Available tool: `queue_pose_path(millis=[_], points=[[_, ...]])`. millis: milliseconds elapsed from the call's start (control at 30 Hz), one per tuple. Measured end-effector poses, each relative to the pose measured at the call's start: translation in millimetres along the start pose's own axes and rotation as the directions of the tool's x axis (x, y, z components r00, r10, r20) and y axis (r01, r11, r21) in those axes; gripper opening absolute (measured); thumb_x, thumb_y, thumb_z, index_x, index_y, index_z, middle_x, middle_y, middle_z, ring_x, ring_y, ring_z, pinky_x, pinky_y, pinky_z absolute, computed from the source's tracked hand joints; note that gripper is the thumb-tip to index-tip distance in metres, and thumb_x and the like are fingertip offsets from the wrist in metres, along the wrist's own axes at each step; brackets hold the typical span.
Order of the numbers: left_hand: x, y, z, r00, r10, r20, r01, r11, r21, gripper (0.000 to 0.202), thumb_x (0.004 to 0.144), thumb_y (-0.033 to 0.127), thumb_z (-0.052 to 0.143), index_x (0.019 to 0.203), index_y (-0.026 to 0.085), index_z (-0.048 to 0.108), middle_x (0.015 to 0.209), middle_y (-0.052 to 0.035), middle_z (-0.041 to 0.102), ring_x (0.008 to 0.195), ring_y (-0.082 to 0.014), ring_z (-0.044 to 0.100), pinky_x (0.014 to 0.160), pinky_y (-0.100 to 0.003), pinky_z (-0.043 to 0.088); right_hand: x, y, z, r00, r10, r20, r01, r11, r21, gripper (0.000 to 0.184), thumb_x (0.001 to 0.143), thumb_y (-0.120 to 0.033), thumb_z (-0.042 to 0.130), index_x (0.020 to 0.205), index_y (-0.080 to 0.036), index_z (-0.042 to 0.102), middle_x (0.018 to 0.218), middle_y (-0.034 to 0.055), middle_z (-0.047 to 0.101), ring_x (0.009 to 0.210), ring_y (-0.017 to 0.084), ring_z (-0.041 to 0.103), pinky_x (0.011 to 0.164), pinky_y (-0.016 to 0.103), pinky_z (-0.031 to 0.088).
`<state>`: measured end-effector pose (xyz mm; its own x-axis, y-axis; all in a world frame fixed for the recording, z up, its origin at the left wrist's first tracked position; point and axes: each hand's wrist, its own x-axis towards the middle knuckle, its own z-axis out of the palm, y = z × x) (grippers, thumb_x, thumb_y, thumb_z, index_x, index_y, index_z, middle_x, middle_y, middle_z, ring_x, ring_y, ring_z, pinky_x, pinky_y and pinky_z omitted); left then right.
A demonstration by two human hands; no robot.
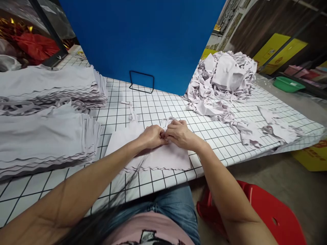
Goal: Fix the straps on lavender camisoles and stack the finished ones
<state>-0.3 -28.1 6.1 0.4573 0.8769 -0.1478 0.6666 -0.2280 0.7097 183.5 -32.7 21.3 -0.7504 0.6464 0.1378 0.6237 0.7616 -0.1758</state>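
The cloth [158, 154] lay flat on the gridded table [217, 136], near its front edge, its scalloped hem turned toward the person. It looked thin, light and limp, likely to wrinkle or slide on the smooth top rather than hold a shape; a pinch at the edge or at the strap would probably serve best. The left hand [152, 136] and right hand [180, 133] met at the cloth's far edge, knuckles nearly touching. Their fingers [167, 136] were curled together, pinched on a small loop of strap [167, 121] there, with the rest of the cloth spread beneath both wrists. Folded stacks [48, 136] sat at the left, a loose pile [224, 81] at the right.
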Motion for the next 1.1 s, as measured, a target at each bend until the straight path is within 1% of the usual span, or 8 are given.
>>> queue_pose_path(millis=[300,467,633,767,833,900,1000,1100], points=[[-1,3,-3.6,0.998,-0.047,0.041,0.044,0.996,0.073,0.018,0.07,0.033,0.068,0.065,0.017,0.062,0.058,-0.0015,0.058,0.06,-0.0164,0.053,0.057,-0.028,0.035,23,-6,-18,0.956,-0.142,0.256,0.202,0.953,-0.227,0.024,0.087,-0.001,0.051,0.079,-0.018,0.066,0.086,0.0064,0.068,0.09,0.022,0.042,0.081,0.041,0.021],[0,0,-4.5,0.998,-0.017,0.052,0.016,1.0,0.004,0.013,0.068,0.031,0.068,0.068,0.018,0.065,0.065,-0.0013,0.063,0.064,-0.0161,0.055,0.059,-0.028,0.036,25,5,-27,0.956,-0.145,0.255,0.202,0.956,-0.215,0.02,0.088,-0.009,0.057,0.075,-0.021,0.067,0.077,0.0047,0.067,0.087,0.022,0.045,0.084,0.041,0.023],[1,-6,-2.7,0.999,-0.018,0.031,0.02,0.998,-0.06,0.021,0.065,0.037,0.072,0.064,0.019,0.061,0.065,-0.0001,0.061,0.062,-0.0149,0.052,0.056,-0.026,0.034,31,29,-45,1.0,-0.014,-0.009,0.013,0.985,-0.174,0.014,0.084,-0.009,0.061,0.082,-0.022,0.068,0.083,0.0047,0.069,0.09,0.024,0.049,0.087,0.042,0.025],[3,-9,-1.5,1.0,0.011,0.027,-0.009,0.998,-0.064,0.023,0.064,0.036,0.072,0.062,0.018,0.057,0.063,0.0024,0.058,0.062,-0.0136,0.05,0.056,-0.025,0.033,50,50,-46,0.962,0.124,-0.242,-0.126,0.992,0.008,0.004,0.085,-0.021,0.065,0.083,-0.02,0.068,0.086,0.0046,0.068,0.092,0.023,0.05,0.085,0.039,0.029],[4,-10,-1.7,0.999,0.027,0.02,-0.025,0.998,-0.057,0.024,0.064,0.035,0.072,0.062,0.018,0.056,0.063,0.0035,0.056,0.062,-0.013,0.05,0.057,-0.025,0.033,61,63,-38,0.926,0.225,-0.303,-0.191,0.972,0.136,0.011,0.083,-0.03,0.069,0.081,-0.019,0.068,0.086,0.0044,0.067,0.09,0.022,0.051,0.082,0.035,0.032],[5,-10,-2.4,0.999,0.035,0.021,-0.034,0.999,-0.034,0.025,0.065,0.036,0.073,0.063,0.018,0.055,0.064,0.0039,0.057,0.063,-0.0131,0.051,0.06,-0.025,0.035,70,76,-28,0.89,0.358,-0.281,-0.277,0.916,0.291,0.021,0.08,-0.038,0.072,0.077,-0.018,0.065,0.078,0.003,0.064,0.082,0.018,0.052,0.074,0.03,0.035],[4,-10,-1.8,0.999,0.051,0.012,-0.051,0.998,0.045,0.029,0.066,0.041,0.074,0.072,0.019,0.056,0.074,0.0019,0.062,0.071,-0.0165,0.057,0.066,-0.027,0.041,76,93,-8,0.843,0.52,-0.133,-0.407,0.78,0.475,0.03,0.075,-0.043,0.073,0.069,-0.018,0.058,0.062,-0.0024,0.056,0.06,0.011,0.046,0.058,0.026,0.032],[1,-12,5.0,0.977,0.168,-0.135,-0.136,0.966,0.22,0.043,0.07,0.045,0.073,0.1,0.018,0.059,0.102,-0.007,0.065,0.095,-0.025,0.059,0.079,-0.035,0.046,75,101,13,0.818,0.571,-0.062,-0.456,0.711,0.535,0.028,0.072,-0.039,0.074,0.067,-0.018,0.056,0.057,-0.0051,0.053,0.053,0.009,0.043,0.052,0.023,0.031]])
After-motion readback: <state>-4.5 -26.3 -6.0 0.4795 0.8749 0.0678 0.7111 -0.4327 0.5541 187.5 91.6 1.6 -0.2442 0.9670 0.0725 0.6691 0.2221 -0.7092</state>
